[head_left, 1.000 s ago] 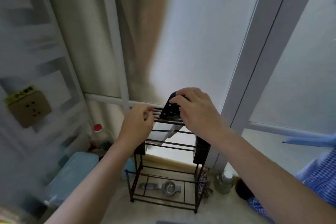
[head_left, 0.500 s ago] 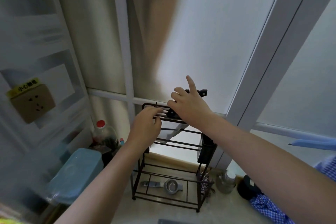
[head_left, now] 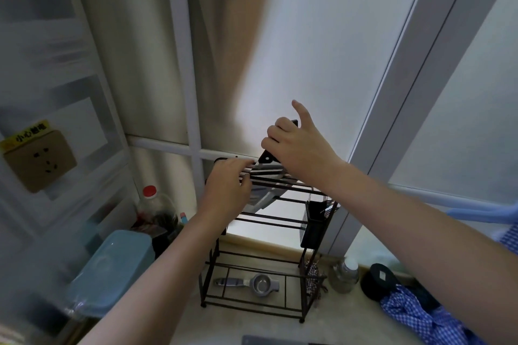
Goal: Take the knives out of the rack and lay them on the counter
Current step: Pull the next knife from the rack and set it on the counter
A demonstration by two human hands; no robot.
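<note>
Knife (head_left: 267,159) is sitting blade-down in the rack (head_left: 291,186) on the table (head_left: 336,325). We are resting our left hand (head_left: 227,193) on the top bars, grasp unclear, and gripping the black handle with our right hand (head_left: 300,148). Rightward, a black caddy (head_left: 315,221) on the rack is holding utensils.

head: worn, single view | faces forward-down | near rack (head_left: 260,235), counter (head_left: 252,328), window behind

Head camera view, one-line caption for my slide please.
Right hand grips a black-handled knife in the wire rack; left hand rests on its top bars.
</note>
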